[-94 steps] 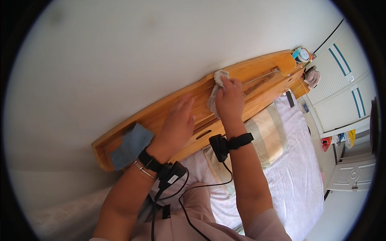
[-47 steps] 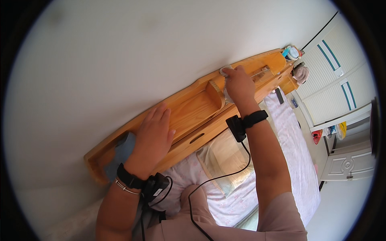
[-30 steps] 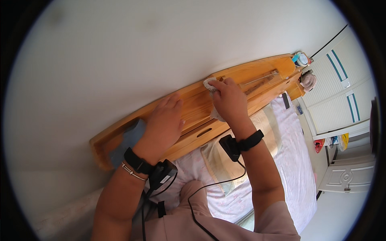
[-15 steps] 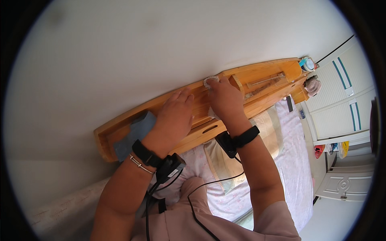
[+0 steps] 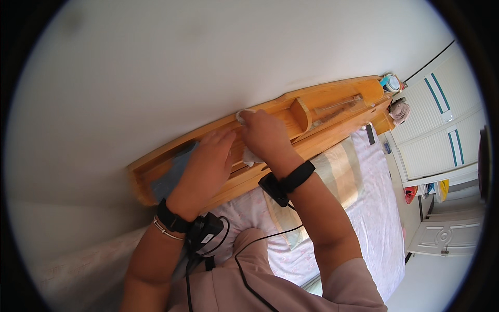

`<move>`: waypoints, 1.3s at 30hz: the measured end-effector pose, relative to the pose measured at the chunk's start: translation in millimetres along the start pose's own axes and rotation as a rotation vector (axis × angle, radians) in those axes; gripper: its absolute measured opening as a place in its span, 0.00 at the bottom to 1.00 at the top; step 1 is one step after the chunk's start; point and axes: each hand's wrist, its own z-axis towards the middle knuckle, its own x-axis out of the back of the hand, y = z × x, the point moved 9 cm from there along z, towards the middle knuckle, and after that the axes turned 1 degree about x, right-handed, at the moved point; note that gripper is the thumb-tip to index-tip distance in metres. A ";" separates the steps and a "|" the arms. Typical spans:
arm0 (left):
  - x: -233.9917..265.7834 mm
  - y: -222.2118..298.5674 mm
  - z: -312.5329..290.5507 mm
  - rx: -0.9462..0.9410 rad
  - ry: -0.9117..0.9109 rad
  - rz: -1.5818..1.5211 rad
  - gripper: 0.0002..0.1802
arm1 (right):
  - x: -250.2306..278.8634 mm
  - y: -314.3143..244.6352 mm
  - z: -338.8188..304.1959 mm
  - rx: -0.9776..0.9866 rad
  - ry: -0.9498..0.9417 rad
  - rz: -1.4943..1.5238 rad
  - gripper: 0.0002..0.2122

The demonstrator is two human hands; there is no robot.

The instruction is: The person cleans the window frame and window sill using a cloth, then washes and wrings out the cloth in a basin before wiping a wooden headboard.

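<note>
A wooden headboard with a recessed shelf along its top runs slantwise in front of me. My right hand presses a crumpled white cloth onto the shelf, its fingers closed over it; the cloth sticks out on both sides of the hand. To its left, my left hand lies with fingers stretched out over the shelf and holds nothing that I can see. A blue-grey flat piece, perhaps cloth, rests in the shelf's left end, partly hidden by the left hand.
An upright wooden divider splits the shelf right of my hands. A bed with a striped pillow lies below. At the headboard's far end are a white round container and a small fan. Black cables hang from my wrists.
Both hands have shifted left along the shelf, the white cloth moving with my right hand. More bare wood now shows between the right hand and the divider.
</note>
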 end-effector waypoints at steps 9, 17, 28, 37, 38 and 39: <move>33.0 -14.0 -57.8 0.095 0.067 0.038 0.20 | -8.8 -33.0 4.3 0.043 -0.114 -0.048 0.15; 57.2 -20.7 -87.0 0.137 0.139 0.022 0.21 | -17.1 -77.9 -1.5 0.101 -0.188 -0.046 0.16; 83.7 -43.8 -112.8 0.258 0.197 -0.075 0.21 | -45.4 -125.1 -0.6 0.156 -0.285 -0.093 0.11; 103.1 -51.1 -128.4 0.276 0.233 0.022 0.22 | -57.0 -152.5 4.6 0.225 -0.322 -0.126 0.09; 104.3 -52.3 -131.2 0.275 0.232 0.010 0.23 | -59.8 -156.3 2.8 0.238 -0.328 -0.119 0.09; 104.9 -53.8 -133.8 0.274 0.231 -0.001 0.24 | -57.2 -159.6 0.9 0.271 -0.281 -0.117 0.09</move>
